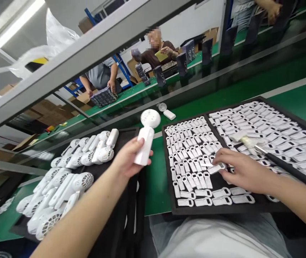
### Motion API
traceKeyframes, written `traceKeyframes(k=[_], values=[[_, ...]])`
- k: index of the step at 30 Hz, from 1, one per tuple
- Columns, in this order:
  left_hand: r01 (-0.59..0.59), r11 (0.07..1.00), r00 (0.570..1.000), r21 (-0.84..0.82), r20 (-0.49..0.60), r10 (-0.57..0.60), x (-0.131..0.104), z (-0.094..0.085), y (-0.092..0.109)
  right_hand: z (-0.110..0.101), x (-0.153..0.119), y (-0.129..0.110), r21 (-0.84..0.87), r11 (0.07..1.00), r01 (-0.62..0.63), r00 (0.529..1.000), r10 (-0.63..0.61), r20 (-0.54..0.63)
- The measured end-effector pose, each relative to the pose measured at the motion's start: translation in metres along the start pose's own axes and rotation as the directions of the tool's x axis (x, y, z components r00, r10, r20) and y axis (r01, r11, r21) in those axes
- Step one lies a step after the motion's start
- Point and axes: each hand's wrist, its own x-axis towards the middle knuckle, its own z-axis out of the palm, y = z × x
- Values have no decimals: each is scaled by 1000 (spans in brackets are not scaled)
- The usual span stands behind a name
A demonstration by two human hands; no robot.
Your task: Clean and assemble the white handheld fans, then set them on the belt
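Note:
My left hand (128, 157) is closed around the handle of a white handheld fan (147, 141), which it holds upright with the round head on top. Over the black tray (173, 204) on the right, my right hand (239, 170) pinches a small white plastic piece (216, 168) between thumb and fingers. Rows of similar white pieces (196, 165), each a flat strip with a rounded end and a dark spot, fill that tray. The underside of the right hand's fingers is partly hidden.
Several white fans (72, 182) lie on a dark tray at the left. A black-handled tool (284, 161) rests across the right tray. Another fan (166, 110) lies on the green bench (155, 193). Dark boxes (182, 64) and co-workers (99, 77) are beyond the metal frame.

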Motion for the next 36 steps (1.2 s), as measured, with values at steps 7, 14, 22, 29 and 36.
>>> traceKeyframes(k=[7, 14, 22, 29, 36], values=[[133, 980, 942, -148, 328, -78, -3, 67, -32, 0, 15, -76, 554, 820, -144, 945, 281, -170], [27, 999, 956, 40, 289, -37, -1, 82, -49, 8, 33, -94, 873, 445, -198, 848, 524, -76], [-23, 999, 964, 24, 265, 16, -4, 76, -69, 24, 40, -99, 916, 369, -159, 777, 619, -115], [-105, 990, 949, 89, 307, 73, -7, 80, -74, 32, 42, -105, 880, 437, -185, 697, 690, -196], [-185, 966, 958, 178, 252, 137, -5, 73, -79, 48, 44, -107, 796, 595, -110, 696, 618, -366]])
